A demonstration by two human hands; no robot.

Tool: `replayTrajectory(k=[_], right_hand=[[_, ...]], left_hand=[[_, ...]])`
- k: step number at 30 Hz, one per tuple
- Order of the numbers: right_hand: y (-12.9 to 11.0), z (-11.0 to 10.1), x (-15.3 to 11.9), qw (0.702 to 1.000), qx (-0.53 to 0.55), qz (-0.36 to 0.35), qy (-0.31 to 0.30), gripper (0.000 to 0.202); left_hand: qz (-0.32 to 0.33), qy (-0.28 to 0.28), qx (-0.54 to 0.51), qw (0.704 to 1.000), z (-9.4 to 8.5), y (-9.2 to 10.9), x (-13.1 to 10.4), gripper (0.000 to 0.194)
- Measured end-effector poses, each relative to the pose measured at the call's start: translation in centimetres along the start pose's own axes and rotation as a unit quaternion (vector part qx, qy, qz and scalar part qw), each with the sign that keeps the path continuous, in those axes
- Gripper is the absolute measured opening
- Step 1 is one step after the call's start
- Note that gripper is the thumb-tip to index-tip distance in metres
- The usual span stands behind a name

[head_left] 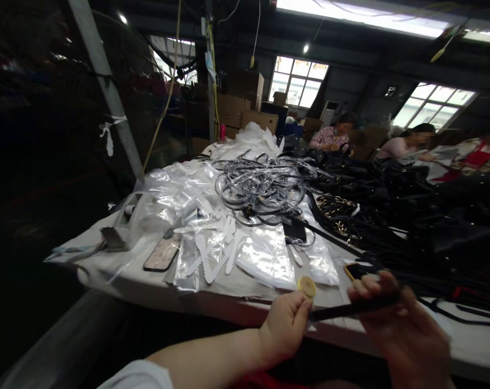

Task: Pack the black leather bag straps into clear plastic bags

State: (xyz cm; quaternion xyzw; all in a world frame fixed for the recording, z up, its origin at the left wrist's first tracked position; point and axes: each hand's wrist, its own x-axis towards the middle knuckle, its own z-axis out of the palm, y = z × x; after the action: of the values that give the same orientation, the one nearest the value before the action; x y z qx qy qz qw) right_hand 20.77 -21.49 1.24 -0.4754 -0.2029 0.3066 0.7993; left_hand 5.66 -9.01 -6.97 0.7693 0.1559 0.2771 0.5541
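Observation:
My left hand (285, 327) is closed on one end of a black strap (350, 309) at the table's front edge. Just above its fingers is a round yellow-rimmed disc (307, 286). To the right, my right hand (402, 329), blurred, has its fingers curled round the strap's other part. Beyond my hands lie clear plastic bags (269, 254) and a heap of black straps in clear wrapping (264, 186). White notched strips (233, 251) rest on the bags left of centre.
A phone (162, 253) lies near the table's front left, beside a metal block (115, 238). Black bags (443, 205) and straps with gold clasps (342, 216) cover the right side. Several people sit across the table. A slanted metal post (107, 86) stands at the left.

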Motion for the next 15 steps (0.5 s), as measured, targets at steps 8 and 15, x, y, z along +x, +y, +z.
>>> replayTrajectory(k=[8,15], right_hand=[[0.2,0.3,-0.6,0.966,-0.252,-0.058,-0.021,0.038],[2.6,1.1,-1.3,0.979,-0.187,0.026,-0.073,0.035]], left_hand=[[0.013,-0.020,-0.020,1.000,0.0,1.7,0.8,0.037],[0.007,0.005,-0.061,0.998,1.3,1.8,2.1,0.033]])
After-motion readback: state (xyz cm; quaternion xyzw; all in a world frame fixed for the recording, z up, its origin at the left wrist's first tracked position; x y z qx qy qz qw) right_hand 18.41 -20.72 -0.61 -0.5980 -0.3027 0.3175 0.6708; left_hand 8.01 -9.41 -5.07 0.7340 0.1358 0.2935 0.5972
